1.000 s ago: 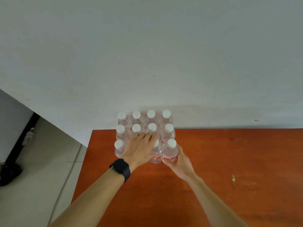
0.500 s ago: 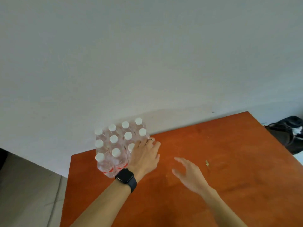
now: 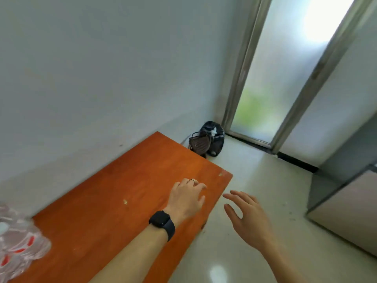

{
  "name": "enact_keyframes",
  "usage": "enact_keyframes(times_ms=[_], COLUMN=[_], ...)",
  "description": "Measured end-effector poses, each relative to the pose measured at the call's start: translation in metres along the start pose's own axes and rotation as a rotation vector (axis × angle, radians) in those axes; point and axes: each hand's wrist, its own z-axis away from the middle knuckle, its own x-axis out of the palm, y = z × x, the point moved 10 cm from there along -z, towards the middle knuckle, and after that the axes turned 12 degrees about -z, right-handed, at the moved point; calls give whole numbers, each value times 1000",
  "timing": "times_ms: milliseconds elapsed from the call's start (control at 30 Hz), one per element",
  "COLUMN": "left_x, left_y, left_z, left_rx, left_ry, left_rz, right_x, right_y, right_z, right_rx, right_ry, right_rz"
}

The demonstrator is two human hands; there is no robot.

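Our grip is empty on both sides. The left hand [image 3: 186,198] lies palm down over the worktop [image 3: 122,180], fingers loosely bent and closed on nothing; we cannot tell whether the fingertips touch the wood. It carries a ring [image 3: 192,181] on one finger and a dark watch [image 3: 162,222] on the wrist. The right hand [image 3: 247,216] sits at about 4 o'clock from the left one. It is past the worktop's edge and over the floor [image 3: 255,176], with its fingers spread and relaxed, holding nothing.

The pack of water bottles [image 3: 18,242] is well apart from both hands, at about 8 o'clock from the left hand and cut off by the edge of the view. We see blurred clear wrap with red label marks; it appears to stand on the worktop's corner next to the wall [image 3: 102,68].

The orange-brown worktop runs along the wall toward 1 o'clock. Beyond its far corner, at about 12 o'clock from the left hand, a black bag [image 3: 216,137] sits on the floor with a dark mesh object [image 3: 201,142] leaning just in front of it. Behind them, toward 1 o'clock, stands a frosted glass door [image 3: 275,78] in a metal frame. At 3 o'clock from the right hand is a grey cabinet [image 3: 346,211].
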Motion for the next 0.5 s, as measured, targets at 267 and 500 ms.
enact_keyframes(times_ms=[267, 500], left_x=[-32, -44], left_y=[292, 481], left_z=[-76, -118], left_rx=[345, 582], left_ry=[77, 94], left_rz=[66, 81], right_x=[-192, -308], right_y=[182, 300], right_z=[103, 174], right_rx=[236, 389], right_ry=[277, 506], right_rz=[2, -17])
